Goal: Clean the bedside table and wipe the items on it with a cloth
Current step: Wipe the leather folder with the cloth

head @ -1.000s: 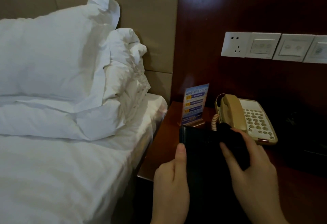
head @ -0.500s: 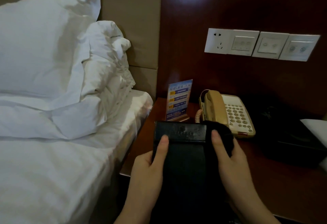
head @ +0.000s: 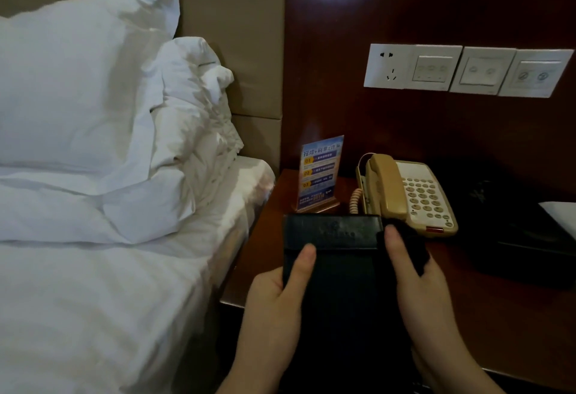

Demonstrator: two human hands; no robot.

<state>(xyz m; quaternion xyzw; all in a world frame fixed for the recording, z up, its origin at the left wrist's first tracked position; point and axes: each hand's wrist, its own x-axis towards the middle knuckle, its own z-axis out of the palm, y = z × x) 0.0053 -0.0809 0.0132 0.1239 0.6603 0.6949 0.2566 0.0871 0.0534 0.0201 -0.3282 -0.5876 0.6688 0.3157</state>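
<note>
A black leather folder (head: 336, 256) is held over the front left part of the dark wooden bedside table (head: 498, 325). My left hand (head: 277, 303) grips its left edge, thumb on top. My right hand (head: 417, 287) holds a dark cloth (head: 408, 247) against the folder's right edge near its top corner. Behind the folder stand a blue printed card in a stand (head: 319, 172) and a beige telephone (head: 405, 191) with its handset on the cradle.
A bed with white sheets (head: 93, 300) and pillows (head: 78, 88) lies close on the left. A black box (head: 530, 247) with white tissue sits at the table's right. Wall socket and switches (head: 467, 71) are mounted above the telephone.
The view shifted, so the table and phone sit further left than a second ago. The folder's top band has come into full view, and my right hand with the cloth sits at its right edge.
</note>
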